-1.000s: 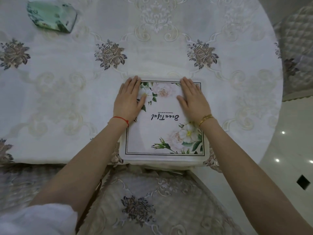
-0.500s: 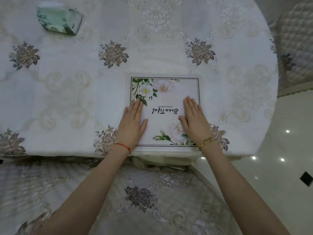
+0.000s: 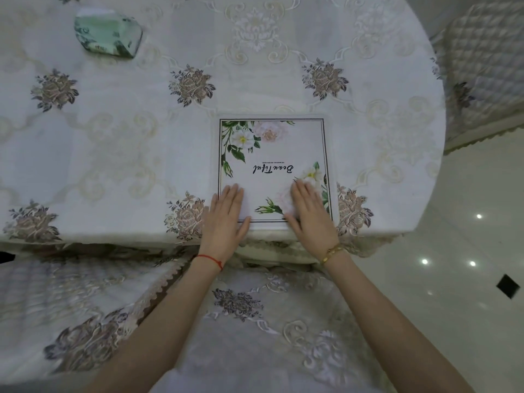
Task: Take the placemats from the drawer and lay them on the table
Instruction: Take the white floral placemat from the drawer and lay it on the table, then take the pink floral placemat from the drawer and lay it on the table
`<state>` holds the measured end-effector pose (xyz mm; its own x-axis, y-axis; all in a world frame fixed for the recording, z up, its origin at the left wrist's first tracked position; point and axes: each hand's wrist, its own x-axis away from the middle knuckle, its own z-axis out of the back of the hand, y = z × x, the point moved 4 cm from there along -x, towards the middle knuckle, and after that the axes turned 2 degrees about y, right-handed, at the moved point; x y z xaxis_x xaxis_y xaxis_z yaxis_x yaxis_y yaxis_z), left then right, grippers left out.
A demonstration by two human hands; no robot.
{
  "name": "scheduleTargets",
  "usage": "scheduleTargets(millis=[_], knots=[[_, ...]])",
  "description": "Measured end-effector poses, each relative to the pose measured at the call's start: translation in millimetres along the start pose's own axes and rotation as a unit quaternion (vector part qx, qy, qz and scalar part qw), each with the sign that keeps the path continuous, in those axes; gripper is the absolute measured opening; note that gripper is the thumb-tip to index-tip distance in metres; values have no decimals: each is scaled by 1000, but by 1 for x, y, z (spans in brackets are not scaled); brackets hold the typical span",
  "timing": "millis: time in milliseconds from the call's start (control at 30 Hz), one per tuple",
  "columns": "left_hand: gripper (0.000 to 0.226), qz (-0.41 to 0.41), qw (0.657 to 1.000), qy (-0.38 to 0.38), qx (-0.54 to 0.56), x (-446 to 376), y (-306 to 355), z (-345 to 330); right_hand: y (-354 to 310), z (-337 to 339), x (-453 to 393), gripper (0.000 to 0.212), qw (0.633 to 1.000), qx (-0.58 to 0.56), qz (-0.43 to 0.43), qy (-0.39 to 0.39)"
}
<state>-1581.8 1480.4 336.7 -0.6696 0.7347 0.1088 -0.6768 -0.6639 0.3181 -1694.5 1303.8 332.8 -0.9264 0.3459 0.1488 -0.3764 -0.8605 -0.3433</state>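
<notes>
A white placemat (image 3: pixel 276 154) with a black border, printed flowers and script lettering lies flat on the round table (image 3: pixel 170 143), near its front edge. My left hand (image 3: pixel 226 219) rests flat on the mat's near left corner, fingers straight. On the near right part of the mat my right hand (image 3: pixel 310 217) lies flat too, fingers straight. Neither hand grips anything. No drawer is in view.
A green tissue pack (image 3: pixel 109 35) lies at the table's far left. Chairs with embroidered covers stand below the table edge, one in front (image 3: pixel 249 313) and one at far right (image 3: pixel 482 66). Glossy tiled floor (image 3: pixel 467 251) shows on the right.
Both hands have slid back along the placemat from its far end to its near edge. The mat now lies farther onto the table and no longer overhangs the edge.
</notes>
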Motion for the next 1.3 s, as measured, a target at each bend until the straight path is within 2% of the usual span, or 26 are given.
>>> scheduleTargets(millis=[133,400,500,633,867,1033,1300], knots=[[63,9,1000,-15,22,3,10,-10,-9,-11,5,67,999,19,-40,1],[62,13,999,-30,10,25,-17,4,38,11,46,63,995,50,-86,11],[58,15,1000,-18,21,37,-19,17,44,22,60,58,994,29,-101,15],[48,-11,1000,4,28,53,-11,41,37,49,84,51,994,37,-86,60],[35,-69,994,60,58,79,35,78,30,88,152,41,981,-36,-126,144],[34,-110,990,50,69,97,71,86,37,106,220,50,961,-63,-184,198],[30,-199,978,29,60,116,153,82,62,115,332,34,924,-71,-263,268]])
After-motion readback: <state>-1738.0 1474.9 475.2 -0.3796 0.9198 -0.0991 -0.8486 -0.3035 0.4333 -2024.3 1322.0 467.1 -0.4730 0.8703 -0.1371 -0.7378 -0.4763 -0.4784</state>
